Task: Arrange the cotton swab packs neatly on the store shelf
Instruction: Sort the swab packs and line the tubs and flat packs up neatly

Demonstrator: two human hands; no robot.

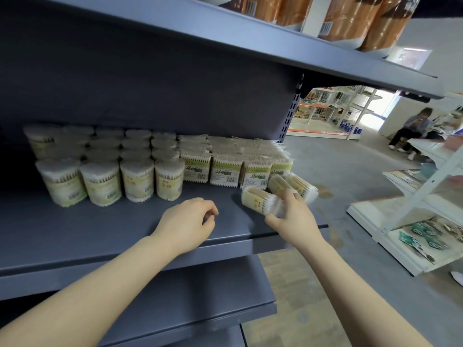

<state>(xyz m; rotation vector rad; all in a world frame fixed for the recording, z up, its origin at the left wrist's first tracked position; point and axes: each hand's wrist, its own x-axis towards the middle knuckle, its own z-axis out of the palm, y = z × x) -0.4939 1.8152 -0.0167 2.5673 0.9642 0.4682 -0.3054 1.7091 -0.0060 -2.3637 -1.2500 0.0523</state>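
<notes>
Round cotton swab packs (101, 182) stand in rows at the left of the dark grey shelf (125, 229). Flat rectangular swab packs (224, 172) stand in rows to their right. My right hand (293, 216) grips a round pack lying on its side (258, 200) near the shelf's right end. Two more round packs (292, 185) lie on their sides just behind it, touching my fingers. My left hand (189, 222) hovers over the bare front of the shelf, fingers loosely curled, holding nothing.
An upper shelf (275, 43) carrying orange-wrapped rolls (350, 18) overhangs. A lower shelf (175, 304) juts out below. A white display rack (411, 221) stands to the right across the aisle. A person sits on the floor (413, 127) far right.
</notes>
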